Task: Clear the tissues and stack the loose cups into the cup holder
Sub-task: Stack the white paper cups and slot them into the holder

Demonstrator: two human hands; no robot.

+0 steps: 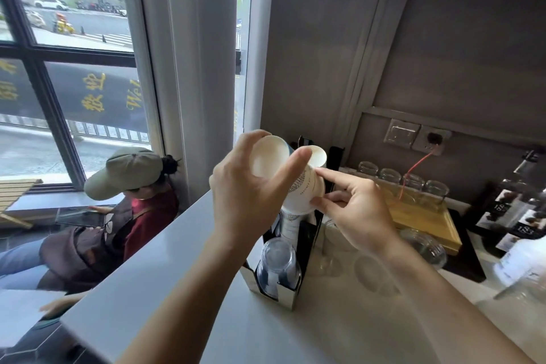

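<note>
A white paper cup with a blue outer band (pixel 270 158) is held tilted in the left hand (pixel 248 195), its open mouth turned toward the camera so that the plain white inside is seen; the thumb (pixel 291 167) and the other fingers are curled round its rim and wall. Just to its right, a second white paper cup with fine blue printed lines and small lettering on its wall (pixel 307 186) is seen, tilted with its mouth up and away and its base resting on the top of a stack of white paper cups (pixel 291 226). This second cup is pinched by the right hand (pixel 354 216), the forefinger (pixel 332 176) lying along its upper wall and the thumb pressed near its base. The two cups are touching or nearly so; which cannot be told. The stack stands in the rear compartment of a black upright cup holder with shiny metal edges (pixel 308 248), which stands on a pale grey-white table (pixel 266 334). In its front compartment a stack of clear plastic cups, mouth down, (pixel 277 263) is seen. To the right of the holder clear glass cups (pixel 425 245) lie on the table, blurred, beside a yellow wooden tray (pixel 425 220) that carries a row of clear glass jars (pixel 413 182).
</note>
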